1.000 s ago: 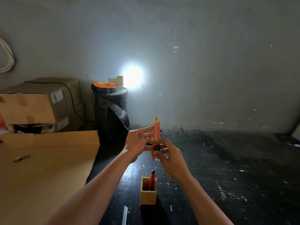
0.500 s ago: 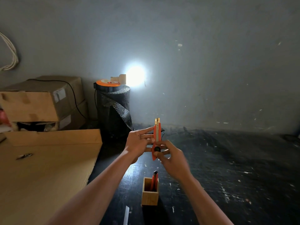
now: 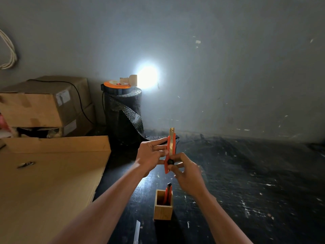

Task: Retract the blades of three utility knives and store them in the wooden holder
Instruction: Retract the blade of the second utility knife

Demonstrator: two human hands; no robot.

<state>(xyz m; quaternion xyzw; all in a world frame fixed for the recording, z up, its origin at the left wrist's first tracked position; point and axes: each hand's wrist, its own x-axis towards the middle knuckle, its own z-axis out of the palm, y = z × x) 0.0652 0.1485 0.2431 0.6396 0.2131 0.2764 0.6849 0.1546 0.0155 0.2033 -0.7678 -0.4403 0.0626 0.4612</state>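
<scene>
I hold an orange utility knife [image 3: 171, 147] upright above the dark table, its metal tip pointing up. My left hand [image 3: 151, 154] grips its side with fingers along the body. My right hand [image 3: 188, 173] holds the lower part, with the thumb and fingers at the black slider knob. Below them stands a small wooden holder [image 3: 163, 211] with at least one orange knife [image 3: 168, 193] standing inside it.
A large cardboard sheet [image 3: 49, 182] with a small metal piece [image 3: 26, 164] on it lies at the left. Cardboard boxes [image 3: 45, 104] are stacked behind it. A black bubble-wrap roll [image 3: 123, 113] with an orange reel and a bright lamp stands at the wall. A pale strip [image 3: 136, 231] lies near the holder.
The hands and the knife have stayed almost in place above the holder. The metal tip sticking out at the top looks slightly longer in the frame than before.
</scene>
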